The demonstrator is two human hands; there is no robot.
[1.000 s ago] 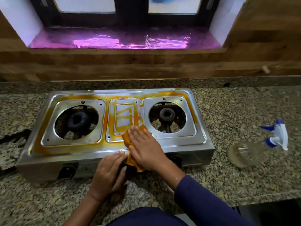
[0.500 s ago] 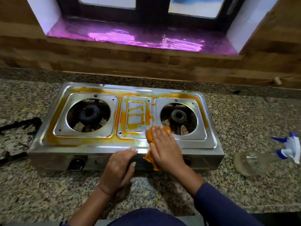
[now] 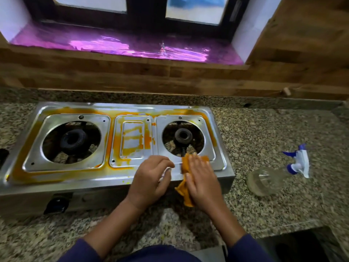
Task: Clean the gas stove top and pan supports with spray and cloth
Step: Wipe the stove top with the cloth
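Note:
A steel two-burner gas stove [image 3: 56, 178] sits on the granite counter, its top smeared with orange stains around both burner openings and the middle panel. My right hand [image 3: 200, 178] presses an orange-stained cloth [image 3: 186, 164] flat on the front right part of the stove top, below the right burner [image 3: 183, 136]. My left hand [image 3: 151, 178] rests on the stove's front edge just left of the cloth, fingers curled, holding nothing. No pan supports sit on the burners.
A clear spray bottle [image 3: 268, 179] with a blue and white trigger lies on its side on the counter [image 3: 273, 137] right of the stove. A black object [image 3: 3, 154] shows at the far left edge. A wooden backsplash and window sill stand behind.
My right hand has slid the cloth rightward along the stove's front, from below the middle panel to below the right burner. My left hand followed to the right along the front edge.

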